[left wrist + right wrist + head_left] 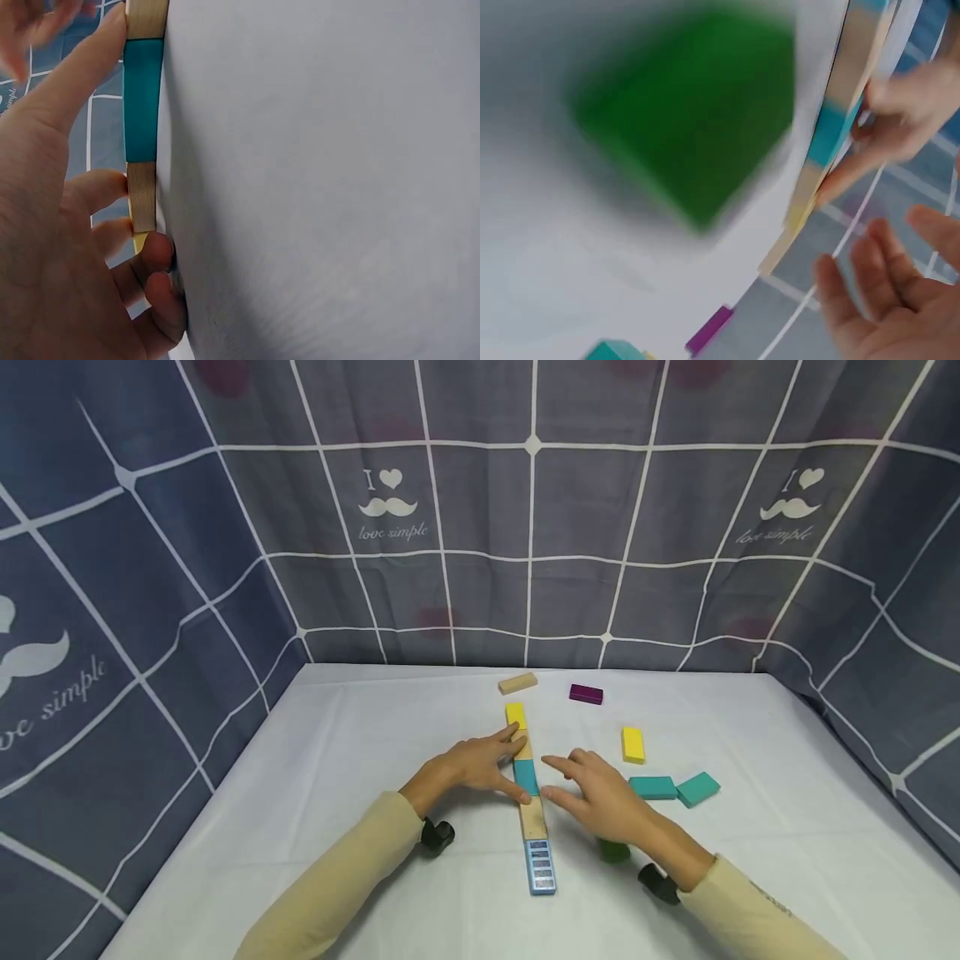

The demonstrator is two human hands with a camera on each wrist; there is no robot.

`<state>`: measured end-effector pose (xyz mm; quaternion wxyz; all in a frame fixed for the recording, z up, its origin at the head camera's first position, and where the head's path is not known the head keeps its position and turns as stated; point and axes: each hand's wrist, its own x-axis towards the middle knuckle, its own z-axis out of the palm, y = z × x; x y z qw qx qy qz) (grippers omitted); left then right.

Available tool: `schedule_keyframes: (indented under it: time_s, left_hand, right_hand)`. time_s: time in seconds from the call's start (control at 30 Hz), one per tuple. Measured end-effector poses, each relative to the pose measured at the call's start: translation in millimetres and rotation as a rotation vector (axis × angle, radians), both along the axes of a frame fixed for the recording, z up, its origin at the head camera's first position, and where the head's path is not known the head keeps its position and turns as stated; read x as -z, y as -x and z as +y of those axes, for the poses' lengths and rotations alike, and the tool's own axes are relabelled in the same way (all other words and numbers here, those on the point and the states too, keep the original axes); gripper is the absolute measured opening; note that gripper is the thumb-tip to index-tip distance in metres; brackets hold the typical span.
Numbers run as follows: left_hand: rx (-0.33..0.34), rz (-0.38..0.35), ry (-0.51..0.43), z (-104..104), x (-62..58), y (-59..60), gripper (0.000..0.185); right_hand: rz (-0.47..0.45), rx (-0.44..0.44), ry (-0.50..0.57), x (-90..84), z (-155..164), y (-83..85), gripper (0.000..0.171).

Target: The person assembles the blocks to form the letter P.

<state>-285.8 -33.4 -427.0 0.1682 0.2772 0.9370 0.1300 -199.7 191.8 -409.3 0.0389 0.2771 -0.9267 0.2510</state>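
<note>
A straight row of end-to-end blocks runs away from me down the middle of the table. From the near end come a light blue block (540, 867) with printed panels, a wooden block (533, 820), a teal block (527, 778), another wooden block (142, 199) and a yellow block (515, 713). My left hand (474, 766) lies spread along the row's left side. Its thumb touches the nearer wooden block, and fingertips rest at the farther wooden and yellow ones. Just right of the teal block hovers my right hand (600, 793), fingers loosely extended, holding nothing.
Beyond the row lie a loose wooden block (517, 683) and a purple block (586, 694). To the right are a yellow block (633, 745) and two teal blocks (652, 787). A green block (697, 112) sits under my right wrist. Patterned curtains (480, 593) surround the white-covered table (375, 727).
</note>
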Motion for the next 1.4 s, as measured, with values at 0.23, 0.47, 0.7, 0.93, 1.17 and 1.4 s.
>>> schedule_keyframes:
  time_s: [0.23,0.47,0.7,0.93,1.17,1.4]
  left_hand:
    - [0.019,-0.003,-0.013,1,3.0,-0.6,0.109]
    - [0.013,0.003,-0.018,1,2.2,-1.7,0.108]
    - [0.002,0.008,-0.002,0,-0.8,-1.2,0.107]
    - [0.005,-0.007,-0.017,0,-0.5,-2.3,0.107]
    - [0.003,-0.017,-0.018,0,-0.2,-4.1,0.107]
    - [-0.009,-0.011,-0.011,-3,2.0,-1.9,0.107]
  right_hand:
    - [0.083,0.083,0.068,-3.1,0,78.3,0.043]
    - [0.054,0.118,-0.050,-8.9,-12,136.9,0.045]
    - [0.060,0.163,-0.198,-9.1,-34,171.0,0.046]
    - [-0.040,0.213,-0.279,-1.3,-43,190.0,0.047]
    - [-0.085,0.229,-0.328,3.5,-49,196.6,0.051]
    - [-0.101,0.236,-0.366,6.5,-59,200.1,0.046]
